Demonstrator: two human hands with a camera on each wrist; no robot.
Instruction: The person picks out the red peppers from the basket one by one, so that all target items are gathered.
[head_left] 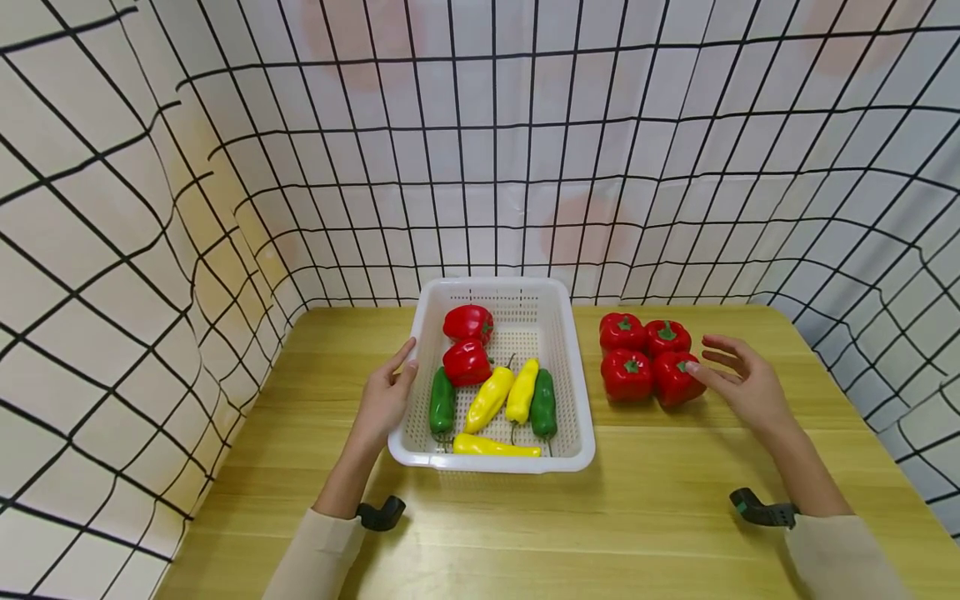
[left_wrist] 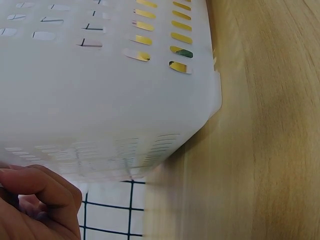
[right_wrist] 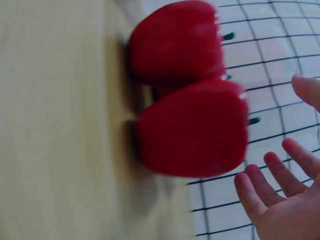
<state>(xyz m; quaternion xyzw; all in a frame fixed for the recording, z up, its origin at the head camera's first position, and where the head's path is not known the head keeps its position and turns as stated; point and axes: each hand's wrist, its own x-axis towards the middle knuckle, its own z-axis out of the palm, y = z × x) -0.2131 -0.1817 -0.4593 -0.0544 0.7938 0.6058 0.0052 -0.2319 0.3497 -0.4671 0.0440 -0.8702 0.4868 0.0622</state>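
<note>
A white perforated plastic basket holds two red bell peppers, several long yellow peppers and two green peppers. At its left rim my left hand grips the edge; the left wrist view shows curled fingers by the basket wall. To the right of the basket, several red bell peppers stand grouped on the table. My right hand is beside the near right bell pepper, thumb toward it. The right wrist view shows these fingers spread, holding nothing.
The wooden table runs under the basket and peppers. White cloth with a black grid closes off the back and both sides. A dark wrist device sits on the right wrist, another on the left.
</note>
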